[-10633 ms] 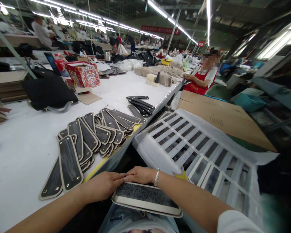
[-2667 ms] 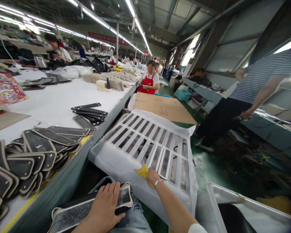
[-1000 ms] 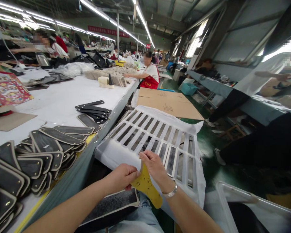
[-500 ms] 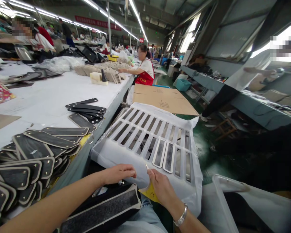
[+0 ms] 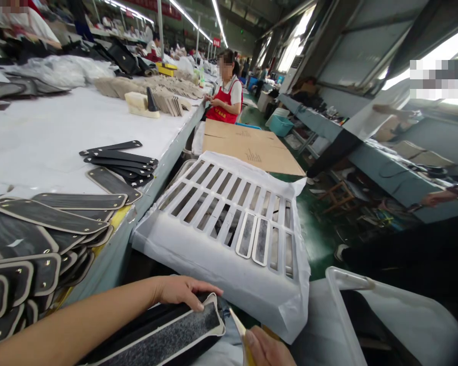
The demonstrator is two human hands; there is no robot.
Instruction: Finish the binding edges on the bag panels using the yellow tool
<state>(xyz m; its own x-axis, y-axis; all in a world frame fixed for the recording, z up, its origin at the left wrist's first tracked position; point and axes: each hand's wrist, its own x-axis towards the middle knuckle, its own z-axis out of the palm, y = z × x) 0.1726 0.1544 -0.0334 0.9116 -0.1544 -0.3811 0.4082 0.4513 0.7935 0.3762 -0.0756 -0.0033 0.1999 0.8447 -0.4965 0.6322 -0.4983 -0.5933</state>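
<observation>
My left hand (image 5: 185, 292) rests on the far end of a long dark panel (image 5: 164, 335) with a pale raised edge, which lies across my lap. Its thumb touches the panel's surface and its fingers extend over the far side. At the bottom, my right hand (image 5: 269, 348) grips a thin, pointed, pale and yellow tool (image 5: 241, 330), just right of the panel's end. Beyond my hands, two small dark strips with white borders (image 5: 260, 241) lie side by side on a white slotted rack (image 5: 213, 249).
Dark strips with studs (image 5: 53, 216) are piled on the white table (image 5: 41, 147) at left. A cardboard sheet (image 5: 252, 147) lies beyond the rack. A translucent bin (image 5: 397, 300) stands at right. A person in a red apron (image 5: 225, 96) sits farther back; another person stands at right.
My left hand has come down onto the panel's end. My right hand has moved lower, still holding the tool. The view has shifted, and the person in the apron has drawn their hands in.
</observation>
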